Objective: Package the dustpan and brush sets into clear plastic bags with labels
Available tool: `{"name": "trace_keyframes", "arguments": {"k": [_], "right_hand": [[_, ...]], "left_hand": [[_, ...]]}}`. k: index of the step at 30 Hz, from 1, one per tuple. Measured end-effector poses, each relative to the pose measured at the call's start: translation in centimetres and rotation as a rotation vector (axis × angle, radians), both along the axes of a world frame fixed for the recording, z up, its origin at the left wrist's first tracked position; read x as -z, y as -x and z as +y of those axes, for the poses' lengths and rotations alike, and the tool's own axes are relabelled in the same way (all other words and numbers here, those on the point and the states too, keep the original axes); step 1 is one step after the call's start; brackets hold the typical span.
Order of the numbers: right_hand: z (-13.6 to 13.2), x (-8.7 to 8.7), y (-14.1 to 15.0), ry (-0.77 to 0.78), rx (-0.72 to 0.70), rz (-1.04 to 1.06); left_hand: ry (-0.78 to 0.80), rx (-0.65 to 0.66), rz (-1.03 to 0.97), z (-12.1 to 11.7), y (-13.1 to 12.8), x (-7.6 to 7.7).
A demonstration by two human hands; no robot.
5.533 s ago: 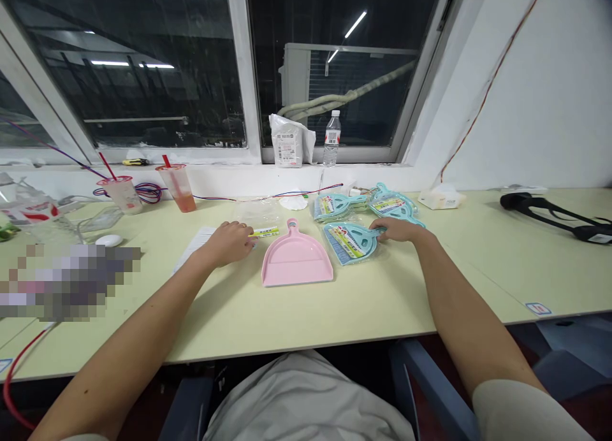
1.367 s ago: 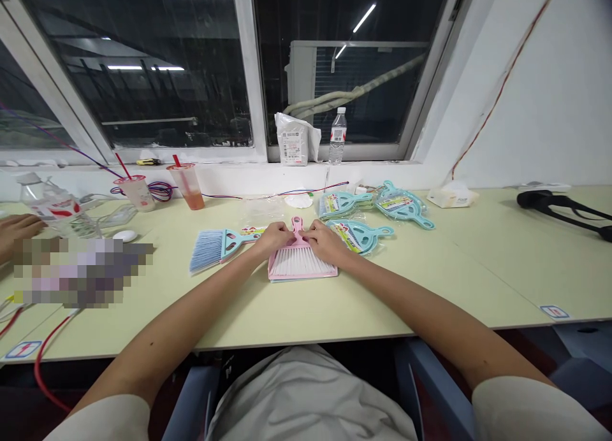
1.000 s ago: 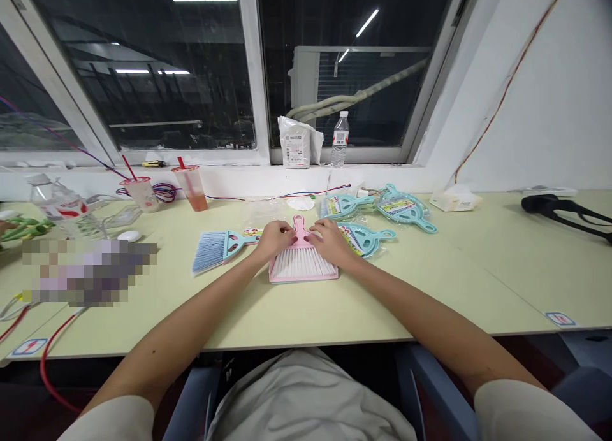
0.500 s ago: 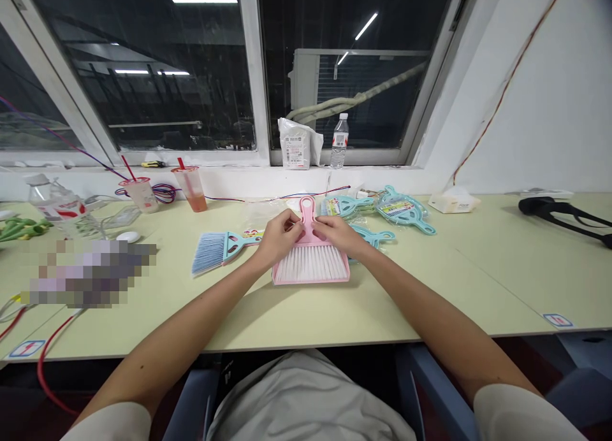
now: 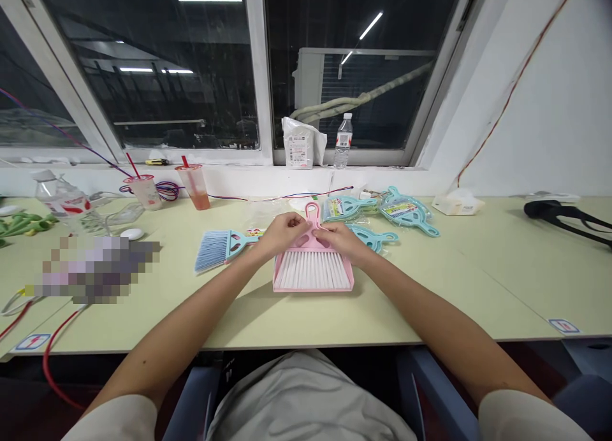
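A small pink hand brush (image 5: pixel 313 270) with white bristles lies nested in a pink dustpan (image 5: pixel 276 284) in front of me, bristles toward me and looped handle pointing away. My left hand (image 5: pixel 285 234) is closed, its thumb and fingers pinched at the left side of the brush's neck. My right hand (image 5: pixel 342 238) grips the right side, thumb on top of the brush and fingers hidden beneath. Left of my hands lies a blue-bristled brush (image 5: pixel 213 250) with a turquoise handle. Behind my right hand are several turquoise dustpan sets (image 5: pixel 404 210) in clear wrapping.
Two drink cups (image 5: pixel 195 189) with red straws and a large plastic bottle (image 5: pixel 62 202) stand at the left rear. A water bottle (image 5: pixel 343 141) and a white package (image 5: pixel 299 146) stand on the sill. A tissue pack (image 5: pixel 458 203) and a black strap (image 5: pixel 564 216) lie right.
The pink brush and dustpan have come slightly closer to me, with more of the bristles facing up. Both hands keep their hold. The whole view has shifted a little.
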State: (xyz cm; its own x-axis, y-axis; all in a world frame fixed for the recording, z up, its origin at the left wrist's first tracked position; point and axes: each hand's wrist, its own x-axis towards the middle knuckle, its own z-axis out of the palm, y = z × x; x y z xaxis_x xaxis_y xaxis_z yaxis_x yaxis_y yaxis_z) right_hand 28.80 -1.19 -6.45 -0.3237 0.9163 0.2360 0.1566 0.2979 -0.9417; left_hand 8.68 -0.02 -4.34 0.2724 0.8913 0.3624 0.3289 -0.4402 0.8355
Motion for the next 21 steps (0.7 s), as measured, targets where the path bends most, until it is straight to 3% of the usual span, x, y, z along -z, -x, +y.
{"name": "trace_keyframes", "arguments": {"k": [2, 3, 5, 9, 13, 21], "right_hand": [[0.4, -0.2, -0.7, 0.156, 0.072, 0.092], [0.7, -0.3, -1.1, 0.246, 0.11, 0.156], [1.3, -0.5, -2.0, 0.404, 0.165, 0.292], [2.7, -0.1, -3.6, 0.566, 0.222, 0.464], [3.7, 0.9, -4.6, 0.591, 0.249, 0.509], [3.5, 1.4, -4.2, 0.55, 0.256, 0.485]], "left_hand": [[-0.084, -0.067, 0.08, 1.2, 2.0, -0.6], [-0.162, -0.165, 0.132, 1.8, 3.2, -0.6], [-0.294, -0.296, 0.355, 3.1, 5.2, -0.1], [-0.283, -0.244, 0.656, 5.4, 6.7, 2.8], [-0.221, -0.204, 0.838, 7.1, 5.5, 4.8], [-0.223, -0.154, 0.935, 8.0, 4.8, 5.5]]}}
